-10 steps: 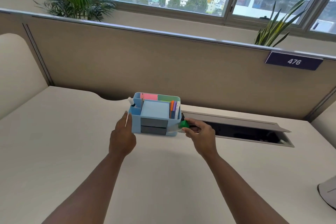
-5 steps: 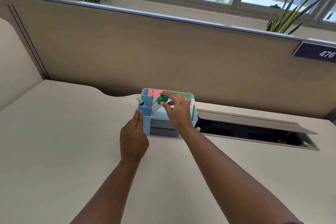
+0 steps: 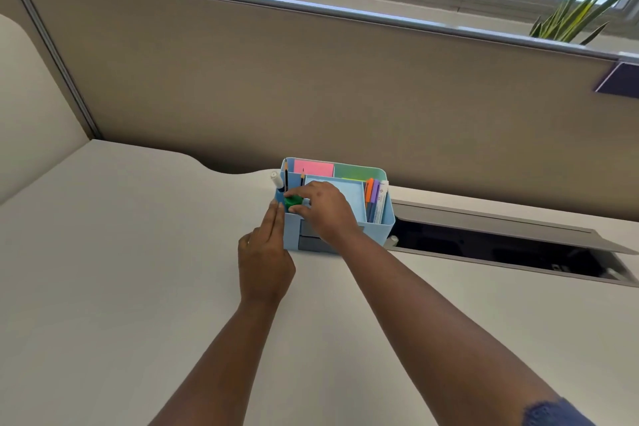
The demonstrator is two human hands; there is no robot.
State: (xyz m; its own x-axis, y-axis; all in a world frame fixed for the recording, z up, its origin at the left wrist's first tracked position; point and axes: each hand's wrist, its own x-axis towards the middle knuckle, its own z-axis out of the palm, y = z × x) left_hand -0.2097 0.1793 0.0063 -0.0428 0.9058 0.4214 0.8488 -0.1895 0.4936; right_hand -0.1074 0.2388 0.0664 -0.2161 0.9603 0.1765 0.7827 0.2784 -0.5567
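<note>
A light blue desk organizer stands on the beige desk, holding pink and green sticky notes, a blue pad, pencils and coloured pens. My left hand rests flat with straight fingers against its left wall. My right hand reaches over the organizer's front left corner and pinches a green-capped object, lowered into the left compartment next to a white-capped tube. The body of the green-capped object is hidden inside the organizer.
An open cable trough with a raised grey lid is set into the desk right of the organizer. A tan partition wall runs along the back. Plants stand on the window sill behind it.
My right hand carried the green-capped object from the organizer's right side up over it and down into the front left compartment. My left hand stayed against the left wall.
</note>
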